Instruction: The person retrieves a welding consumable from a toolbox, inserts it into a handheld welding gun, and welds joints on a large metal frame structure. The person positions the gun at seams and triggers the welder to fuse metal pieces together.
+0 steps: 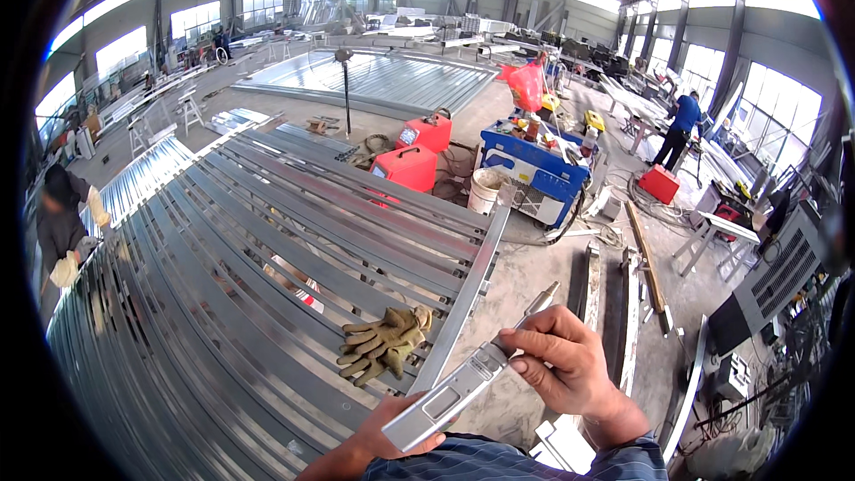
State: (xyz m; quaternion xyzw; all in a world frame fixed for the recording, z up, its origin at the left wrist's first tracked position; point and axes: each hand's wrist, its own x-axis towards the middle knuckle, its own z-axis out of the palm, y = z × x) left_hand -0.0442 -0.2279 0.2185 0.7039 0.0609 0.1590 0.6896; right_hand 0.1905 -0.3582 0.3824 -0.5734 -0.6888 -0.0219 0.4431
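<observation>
My left hand (396, 428) is wrapped round the lower end of a long silver-grey tool (441, 405) with a rectangular recess in its flat body; its exact kind does not show. My right hand (565, 361) pinches the tool's upper end between thumb and fingers. Past those fingers a narrow tapered tip (541, 299) points away and to the right. The tool is slanted in front of my body, beside the edge of a slatted metal frame (468, 289). A pair of tan work gloves (383, 343) lies on the slats just left of my hands.
At far left a person (61, 214) in gloves leans over the frame. Beyond it stand red machines (405, 165), a white bucket (485, 189) and a blue cart (533, 165). Metal beams (590, 285) and cables lie on the floor to the right. Another person (681, 125) stands farther back.
</observation>
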